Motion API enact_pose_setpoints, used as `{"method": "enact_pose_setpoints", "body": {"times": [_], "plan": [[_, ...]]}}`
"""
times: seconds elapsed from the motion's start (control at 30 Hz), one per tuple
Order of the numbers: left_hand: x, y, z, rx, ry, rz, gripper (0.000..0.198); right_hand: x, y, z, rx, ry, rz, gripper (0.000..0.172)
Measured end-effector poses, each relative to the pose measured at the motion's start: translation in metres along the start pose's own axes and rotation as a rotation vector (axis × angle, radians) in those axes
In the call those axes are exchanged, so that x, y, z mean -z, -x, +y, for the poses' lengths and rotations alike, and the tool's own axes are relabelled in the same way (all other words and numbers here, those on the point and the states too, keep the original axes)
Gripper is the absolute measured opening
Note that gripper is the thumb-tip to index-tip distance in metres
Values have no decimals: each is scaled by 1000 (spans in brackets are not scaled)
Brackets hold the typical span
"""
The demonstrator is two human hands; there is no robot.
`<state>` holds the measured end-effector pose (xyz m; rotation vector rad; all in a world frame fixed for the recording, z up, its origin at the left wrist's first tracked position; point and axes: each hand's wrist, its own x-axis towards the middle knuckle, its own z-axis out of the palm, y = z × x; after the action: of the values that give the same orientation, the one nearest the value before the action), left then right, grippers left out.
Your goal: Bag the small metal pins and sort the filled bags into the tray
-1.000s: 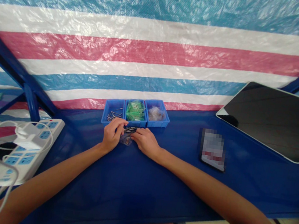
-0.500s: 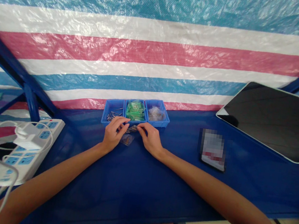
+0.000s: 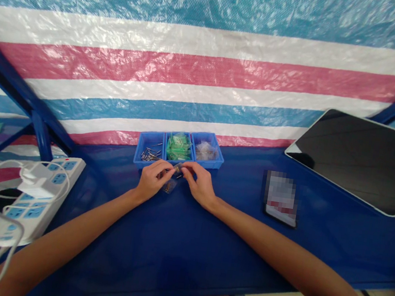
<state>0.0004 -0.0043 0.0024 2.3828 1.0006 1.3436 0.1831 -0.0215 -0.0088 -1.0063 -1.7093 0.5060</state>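
Observation:
Between my two hands is a small clear plastic bag [image 3: 178, 169] with small parts inside. My left hand [image 3: 152, 178] pinches its left side, and my right hand [image 3: 198, 182] pinches its right side. Below the fingers, on the blue table, lies another small clear bag [image 3: 168, 186] holding brass-coloured pieces. Just behind the hands stands a blue tray [image 3: 141, 163] with three compartments. Loose metal pins [image 3: 151, 155] lie in the left one, green packets [image 3: 179, 146] fill the middle, and clear plastic bags [image 3: 206, 151] sit in the right.
A phone [image 3: 281, 199] with a blurred screen lies to the right on the table [image 3: 182, 253]. Beyond it a dark-screened monitor [image 3: 364, 161] leans at the back. On the left are a power strip [image 3: 42, 204] and white cables. A striped sheet [image 3: 209, 66] hangs behind.
My left hand has shifted slightly down, with its fingers closer together. The bag between my hands has turned and shows more clearly. The tray and phone have stayed put.

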Motion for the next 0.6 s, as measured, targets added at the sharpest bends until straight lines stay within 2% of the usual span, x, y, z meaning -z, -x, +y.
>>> {"method": "enact_pose_setpoints", "body": {"times": [0.37, 0.6], "plan": [[1, 1, 0, -9, -35, 55, 12, 0, -2, 3, 65, 39, -71, 16], [1, 0, 3, 29, 16, 2, 13, 1, -1, 0, 92, 67, -76, 20]]}}
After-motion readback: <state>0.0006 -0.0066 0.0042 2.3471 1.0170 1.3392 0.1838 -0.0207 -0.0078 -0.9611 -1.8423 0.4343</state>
